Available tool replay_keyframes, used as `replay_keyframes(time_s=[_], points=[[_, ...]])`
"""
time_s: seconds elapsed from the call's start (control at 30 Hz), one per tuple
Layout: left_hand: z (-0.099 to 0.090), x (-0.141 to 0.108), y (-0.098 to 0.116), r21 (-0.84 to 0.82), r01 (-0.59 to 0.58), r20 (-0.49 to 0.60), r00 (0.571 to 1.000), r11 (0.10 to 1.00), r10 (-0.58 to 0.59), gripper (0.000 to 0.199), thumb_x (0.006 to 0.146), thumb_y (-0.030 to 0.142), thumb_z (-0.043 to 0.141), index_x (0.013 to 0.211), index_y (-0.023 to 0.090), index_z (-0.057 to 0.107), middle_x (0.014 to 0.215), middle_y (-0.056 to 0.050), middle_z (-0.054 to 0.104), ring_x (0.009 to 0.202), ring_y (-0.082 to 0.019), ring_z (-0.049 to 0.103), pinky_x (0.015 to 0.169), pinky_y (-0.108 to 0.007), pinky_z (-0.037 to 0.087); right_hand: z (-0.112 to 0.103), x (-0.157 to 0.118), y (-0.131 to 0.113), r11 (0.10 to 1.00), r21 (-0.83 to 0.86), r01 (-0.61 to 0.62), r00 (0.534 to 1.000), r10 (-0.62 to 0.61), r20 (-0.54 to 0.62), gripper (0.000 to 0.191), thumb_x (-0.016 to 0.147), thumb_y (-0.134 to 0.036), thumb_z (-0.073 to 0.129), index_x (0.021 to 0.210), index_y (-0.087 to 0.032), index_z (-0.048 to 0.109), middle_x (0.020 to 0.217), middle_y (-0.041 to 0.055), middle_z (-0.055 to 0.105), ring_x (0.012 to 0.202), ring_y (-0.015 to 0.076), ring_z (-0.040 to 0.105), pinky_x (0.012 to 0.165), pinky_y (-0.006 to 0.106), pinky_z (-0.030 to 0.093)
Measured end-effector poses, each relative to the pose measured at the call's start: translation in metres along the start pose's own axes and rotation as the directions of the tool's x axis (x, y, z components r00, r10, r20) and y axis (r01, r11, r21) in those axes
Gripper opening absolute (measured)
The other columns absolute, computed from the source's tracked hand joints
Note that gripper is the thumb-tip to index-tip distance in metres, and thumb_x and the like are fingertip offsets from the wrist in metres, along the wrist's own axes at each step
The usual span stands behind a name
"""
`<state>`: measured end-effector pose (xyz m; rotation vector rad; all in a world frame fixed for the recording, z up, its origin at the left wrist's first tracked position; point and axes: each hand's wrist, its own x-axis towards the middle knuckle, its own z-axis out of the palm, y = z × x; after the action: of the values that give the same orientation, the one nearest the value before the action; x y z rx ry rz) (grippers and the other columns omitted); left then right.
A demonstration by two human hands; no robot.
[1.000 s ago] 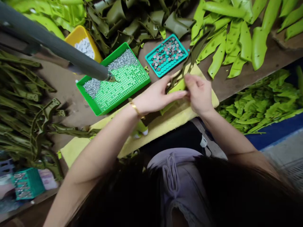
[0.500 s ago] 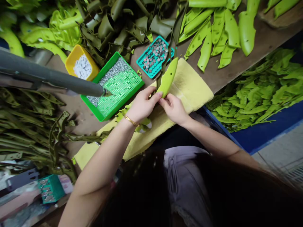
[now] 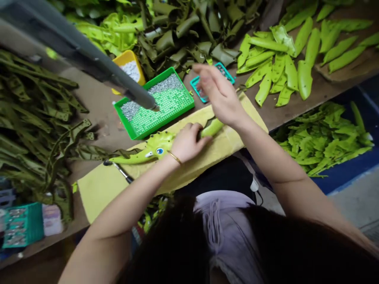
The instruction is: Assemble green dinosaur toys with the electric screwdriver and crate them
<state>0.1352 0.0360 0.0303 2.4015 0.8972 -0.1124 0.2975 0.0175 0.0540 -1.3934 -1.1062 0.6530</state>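
Note:
A lime-green toy dinosaur head (image 3: pixel 160 148) with a blue eye, dark spikes and a long snout lies on the yellow cloth (image 3: pixel 102 193). My left hand (image 3: pixel 188 144) is closed over the toy's part behind the head. From under its fingers a smooth green shell piece (image 3: pixel 213 127) sticks out to the right, with a dark olive piece beside it. My right hand (image 3: pixel 222 96) is raised, fingers stretched out and slightly blurred, in front of a teal tray (image 3: pixel 226 73) of small round metal parts. I see nothing in its fingers.
A grey powered-driver-like arm (image 3: pixel 112 71) hangs over a green tray (image 3: pixel 162 120) of screws. Behind stands a yellow tub (image 3: pixel 141 71) of white bits. Olive parts (image 3: pixel 189 27) and green shells (image 3: pixel 291 73) are heaped around; a blue bin (image 3: pixel 346 177) sits at right.
My right hand has let go of the green shell piece and moved up to the teal tray. The piece is now lowered to the cloth under my left hand. The view has shifted.

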Motion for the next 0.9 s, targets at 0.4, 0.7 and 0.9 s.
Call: replay_keyframes(time_s=[0.4,0.7,0.9], points=[[-0.024,-0.029,-0.018,0.241,-0.072,0.053,0.997,0.968,0.061,0.045,0.088,0.043,0.063,0.121,0.015,0.054,0.115,-0.013,0.062,0.103,-0.028,0.063,0.084,-0.036,0.049,0.02,-0.107,-0.002,0.91,0.041,-0.412,0.898,0.413,-0.15,0.047,0.082,-0.062,0.058,0.064,-0.019,0.053,0.05,-0.0061,0.047,0.041,0.0039,0.04,0.039,0.019,0.031],[-0.026,-0.019,-0.009,0.004,-0.141,0.062,0.988,0.99,0.14,0.047,0.083,0.034,0.059,0.124,0.012,0.052,0.117,-0.014,0.059,0.106,-0.026,0.06,0.091,-0.034,0.046,0.045,-0.117,0.026,0.669,0.368,-0.646,0.729,0.684,0.037,0.051,0.063,-0.057,0.078,0.067,-0.021,0.041,0.043,-0.0114,0.042,0.036,0.0023,0.034,0.036,0.017,0.024],[-0.041,0.001,-0.004,-0.104,-0.09,0.147,0.984,0.99,0.105,0.051,0.082,0.057,0.056,0.102,0.011,0.063,0.095,-0.01,0.064,0.082,-0.021,0.057,0.07,-0.029,0.04,0.05,-0.115,0.027,0.761,0.429,-0.488,0.815,0.573,-0.09,0.051,0.064,-0.055,0.076,0.072,-0.024,0.036,0.046,-0.0153,0.032,0.038,0.0013,0.025,0.038,0.016,0.019]])
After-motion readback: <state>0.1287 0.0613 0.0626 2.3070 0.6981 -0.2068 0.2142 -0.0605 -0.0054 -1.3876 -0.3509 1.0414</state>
